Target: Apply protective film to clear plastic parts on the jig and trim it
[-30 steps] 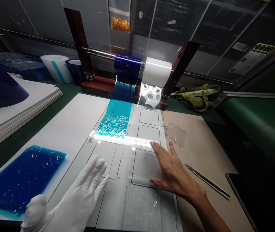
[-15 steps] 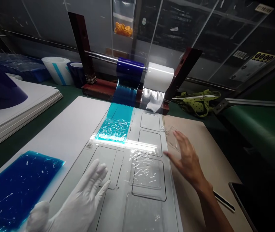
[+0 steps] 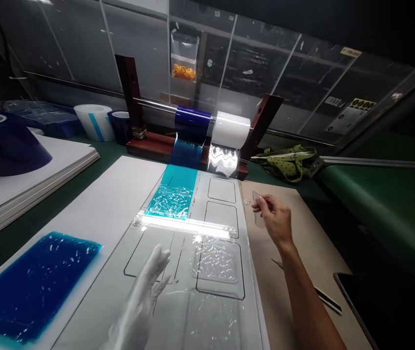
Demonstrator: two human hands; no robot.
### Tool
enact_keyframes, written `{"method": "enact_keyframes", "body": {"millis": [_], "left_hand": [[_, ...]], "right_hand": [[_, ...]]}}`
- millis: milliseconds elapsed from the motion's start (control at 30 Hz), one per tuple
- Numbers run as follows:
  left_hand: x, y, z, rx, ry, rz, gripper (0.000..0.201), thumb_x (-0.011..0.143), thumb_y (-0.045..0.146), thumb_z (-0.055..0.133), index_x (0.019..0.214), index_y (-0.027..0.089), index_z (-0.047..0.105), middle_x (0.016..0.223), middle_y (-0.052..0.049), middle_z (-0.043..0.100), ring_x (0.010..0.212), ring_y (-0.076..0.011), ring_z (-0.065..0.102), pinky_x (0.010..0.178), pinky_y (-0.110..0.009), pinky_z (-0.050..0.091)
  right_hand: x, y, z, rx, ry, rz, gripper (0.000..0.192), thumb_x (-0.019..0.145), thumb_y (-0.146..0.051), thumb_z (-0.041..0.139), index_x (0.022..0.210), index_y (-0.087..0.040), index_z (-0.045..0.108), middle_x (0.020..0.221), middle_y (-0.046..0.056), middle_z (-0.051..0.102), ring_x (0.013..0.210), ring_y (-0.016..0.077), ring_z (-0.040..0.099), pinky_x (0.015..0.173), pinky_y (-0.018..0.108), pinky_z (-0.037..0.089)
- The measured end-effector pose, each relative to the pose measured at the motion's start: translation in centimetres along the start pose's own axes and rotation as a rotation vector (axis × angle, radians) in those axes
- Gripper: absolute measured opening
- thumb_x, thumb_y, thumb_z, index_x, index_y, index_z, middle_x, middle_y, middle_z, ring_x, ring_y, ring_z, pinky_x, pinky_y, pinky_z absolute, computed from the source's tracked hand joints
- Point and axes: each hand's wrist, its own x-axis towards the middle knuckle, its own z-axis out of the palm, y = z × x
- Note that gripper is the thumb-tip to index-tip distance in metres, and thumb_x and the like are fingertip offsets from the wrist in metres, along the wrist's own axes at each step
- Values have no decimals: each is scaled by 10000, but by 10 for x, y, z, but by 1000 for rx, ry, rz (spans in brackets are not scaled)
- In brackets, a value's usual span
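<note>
Clear plate (image 3: 256, 218), tilted steeply over the brown board (image 3: 305, 233), is pinched by the right hand (image 3: 276, 218) (the gloved left hand (image 3: 149, 277) holds nothing). Pickup seems the step; the next move likely needs a steady pinch.

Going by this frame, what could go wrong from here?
The bare right hand pinches a thin clear plate by its edge, so it might slip or pick up fingerprints.
The right forearm passes over a knife lying on the brown board; lowering it could bring it against the tool.
The clear film looks wrinkled, so creases or bubbles might get trapped if it were pressed down.
</note>
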Motion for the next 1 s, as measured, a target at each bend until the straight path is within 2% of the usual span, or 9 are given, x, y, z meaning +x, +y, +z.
{"method": "enact_keyframes", "body": {"millis": [167, 367, 433, 533, 600, 700, 800, 900, 1000], "left_hand": [[8, 18, 48, 390, -73, 172, 711, 871, 462, 494, 1502, 299, 209, 1571, -90, 254, 1445, -393, 181, 1149, -656, 161], [7, 30, 92, 531, -162, 339, 1004, 675, 472, 693, 1509, 248, 181, 1552, -145, 251, 1425, -470, 160, 1151, -649, 120], [0, 33, 95, 568, -174, 385, 1029, 623, 452, 717, 1498, 287, 203, 1517, -137, 308, 1406, -487, 194, 1139, -658, 130], [-14, 38, 94, 770, -131, 538, 1133, 527, 378, 730, 1500, 301, 154, 1454, -140, 360, 1375, -478, 239, 1120, -662, 148], [-22, 41, 93, 927, -66, 596, 1210, 453, 316, 716, 1503, 261, 117, 1395, -156, 375, 1309, -469, 310, 1073, -654, 237], [-29, 43, 92, 1085, 2, 575, 1211, 408, 281, 694, 1490, 225, 154, 1295, -170, 400, 1146, -439, 404, 948, -612, 368], [-30, 46, 91, 1223, 2, 617, 1173, 427, 335, 690, 1481, 198, 192, 1246, -183, 432, 1040, -403, 436, 880, -579, 394], [-31, 58, 94, 1414, -20, 555, 1090, 461, 373, 691, 1452, 139, 302, 1234, -192, 473, 1017, -372, 461, 898, -539, 380], [-32, 75, 101, 1646, -111, 424, 983, 505, 435, 684, 1389, 87, 431, 1186, -205, 526, 918, -338, 504, 824, -495, 401]], "right_hand": [[-79, -58, -45, 486, -18, -57, 137, 916, -319, 588, 892, -216, 675, 718, 10, 687, 637, 140, 648, 590, 261, 540], [-158, -87, -52, 970, -216, 27, 170, 937, -340, 544, 880, -257, 680, 626, -3, 673, 519, 136, 638, 500, 246, 542], [-170, -80, -56, 917, -174, 79, 222, 939, -394, 515, 881, -263, 685, 658, 10, 686, 560, 159, 654, 536, 282, 555], [-175, -64, -67, 549, 79, 105, 316, 945, -441, 474, 907, -244, 718, 855, 63, 714, 793, 203, 670, 669, 317, 542], [-176, -59, -72, 336, 148, 112, 373, 947, -476, 452, 957, -221, 724, 820, 61, 685, 742, 188, 624, 635, 295, 498], [-180, -65, -69, 310, -45, 166, 448, 955, -518, 404, 1030, -182, 691, 564, -18, 533, 516, 137, 483, 518, 260, 396], [-183, -75, -59, 347, -198, 171, 435, 961, -505, 405, 953, -156, 664, 488, -68, 381, 453, 113, 407, 472, 239, 331], [-182, -79, -51, 228, -184, 34, 374, 981, -410, 404, 807, -163, 624, 489, -76, 347, 419, 95, 374, 431, 226, 292], [-180, -81, -46, -38, -71, -285, 294, 975, -243, 420, 768, -152, 607, 506, -47, 461, 416, 91, 451, 447, 226, 319]]}}
